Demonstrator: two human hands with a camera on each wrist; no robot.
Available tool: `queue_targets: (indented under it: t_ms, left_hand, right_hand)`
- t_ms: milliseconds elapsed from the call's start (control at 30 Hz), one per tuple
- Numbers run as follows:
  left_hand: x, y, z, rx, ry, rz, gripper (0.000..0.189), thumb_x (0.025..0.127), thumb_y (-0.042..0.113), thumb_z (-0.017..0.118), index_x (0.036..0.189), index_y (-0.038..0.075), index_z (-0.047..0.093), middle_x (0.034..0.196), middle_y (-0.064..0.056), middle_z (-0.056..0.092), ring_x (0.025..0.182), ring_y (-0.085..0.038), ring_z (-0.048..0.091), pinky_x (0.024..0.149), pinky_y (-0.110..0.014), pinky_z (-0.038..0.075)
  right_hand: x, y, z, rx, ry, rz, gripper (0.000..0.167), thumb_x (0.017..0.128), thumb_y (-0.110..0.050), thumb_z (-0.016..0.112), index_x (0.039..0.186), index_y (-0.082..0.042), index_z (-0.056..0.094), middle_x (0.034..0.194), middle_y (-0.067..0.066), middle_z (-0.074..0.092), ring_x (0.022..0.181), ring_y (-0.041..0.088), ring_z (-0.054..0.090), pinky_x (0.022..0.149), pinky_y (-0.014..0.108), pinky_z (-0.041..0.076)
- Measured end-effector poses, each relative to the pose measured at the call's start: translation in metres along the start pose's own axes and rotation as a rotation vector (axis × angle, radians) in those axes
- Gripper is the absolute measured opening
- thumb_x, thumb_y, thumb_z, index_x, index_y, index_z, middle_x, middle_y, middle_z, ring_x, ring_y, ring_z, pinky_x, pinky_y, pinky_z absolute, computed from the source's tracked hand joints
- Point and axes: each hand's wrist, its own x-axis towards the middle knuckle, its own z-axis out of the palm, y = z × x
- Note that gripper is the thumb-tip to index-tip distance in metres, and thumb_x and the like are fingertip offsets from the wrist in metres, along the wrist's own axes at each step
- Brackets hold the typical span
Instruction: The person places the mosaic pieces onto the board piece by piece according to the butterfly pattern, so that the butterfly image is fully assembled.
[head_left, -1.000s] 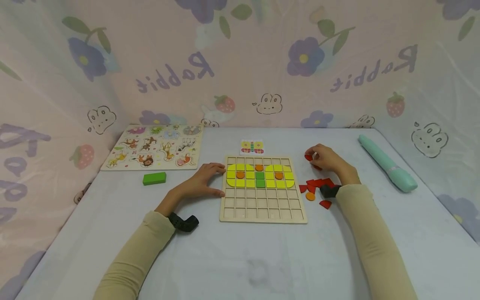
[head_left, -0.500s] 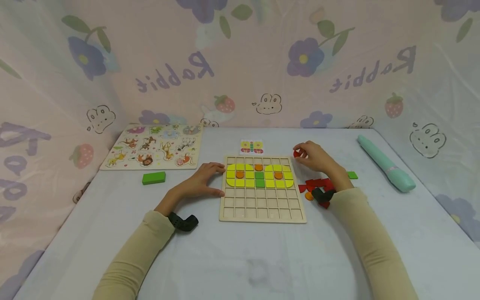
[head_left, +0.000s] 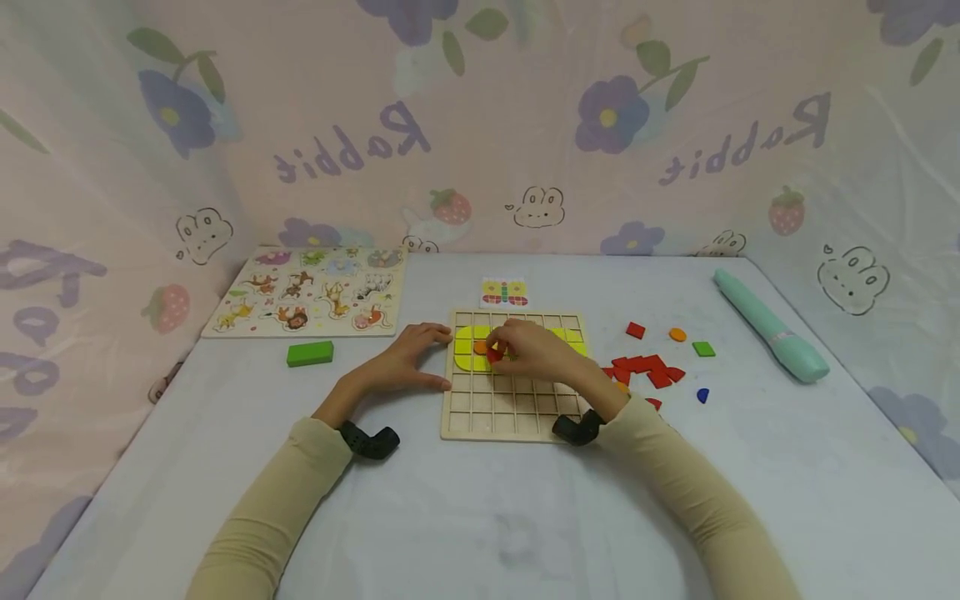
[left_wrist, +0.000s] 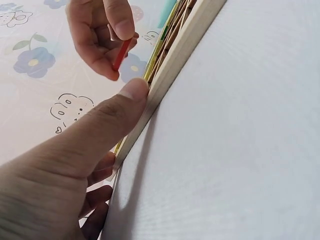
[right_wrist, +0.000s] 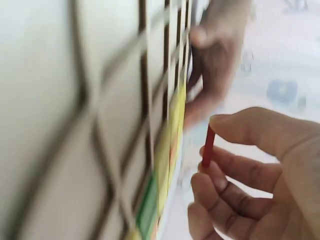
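My right hand (head_left: 536, 354) pinches a thin flat red tile (right_wrist: 208, 145) between thumb and fingers, held edge-on above the wooden grid board (head_left: 480, 427). In the head view it overlaps the board's upper middle and hides the green tiles and part of the yellow ones. My left hand (head_left: 397, 367) lies at the board's left edge, with thumb and fingers spread along it. In the left wrist view, its thumb (left_wrist: 132, 92) touches the board's rim. Yellow tiles (head_left: 465, 358) fill cells on the left, with an orange disc (head_left: 480, 347) among them.
Right of the board lie several loose red tiles (head_left: 658, 368), an orange disc (head_left: 677, 334), a green square (head_left: 703, 348) and a blue half-round (head_left: 702, 395). A butterfly pattern card (head_left: 504, 292) lies behind. A green block (head_left: 310, 353), animal puzzle (head_left: 315, 296) and teal umbrella (head_left: 772, 325) lie around.
My right hand has moved left from beside the loose tiles to over the board, carrying the red tile. The loose tiles its arm covered now show. My left hand stays at the board's edge.
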Motion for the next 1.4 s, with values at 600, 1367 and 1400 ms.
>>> queue_targets:
  t_ms: [600, 1367, 1400]
  left_hand:
    - [0.0, 0.002, -0.001, 0.0, 0.021, 0.059, 0.073, 0.076, 0.044, 0.074, 0.133, 0.009, 0.045, 0.144, -0.005, 0.035, 0.135, -0.024, 0.024, 0.11, -0.046, 0.022]
    - [-0.001, 0.001, -0.001, 0.003, 0.02, 0.04, 0.073, 0.075, 0.04, 0.076, 0.133, 0.008, 0.046, 0.144, -0.006, 0.035, 0.135, -0.026, 0.024, 0.11, -0.046, 0.021]
    - [-0.001, 0.0, 0.0, 0.004, 0.02, 0.041, 0.073, 0.075, 0.041, 0.076, 0.133, 0.008, 0.046, 0.144, -0.006, 0.035, 0.135, -0.026, 0.024, 0.11, -0.046, 0.021]
  right_hand:
    - [0.015, -0.029, 0.022, 0.034, -0.067, -0.151, 0.03, 0.085, -0.018, 0.069, 0.113, -0.006, 0.063, 0.108, 0.004, 0.059, 0.086, 0.014, 0.053, 0.077, 0.024, 0.047]
    - [0.016, -0.03, 0.024, -0.047, -0.102, -0.136, 0.015, 0.087, -0.02, 0.067, 0.099, -0.01, 0.066, 0.094, -0.001, 0.057, 0.081, 0.01, 0.052, 0.076, 0.021, 0.047]
    - [0.016, -0.03, 0.025, -0.042, -0.1, -0.141, 0.016, 0.087, -0.019, 0.068, 0.099, -0.01, 0.066, 0.095, -0.001, 0.057, 0.082, 0.011, 0.052, 0.077, 0.021, 0.047]
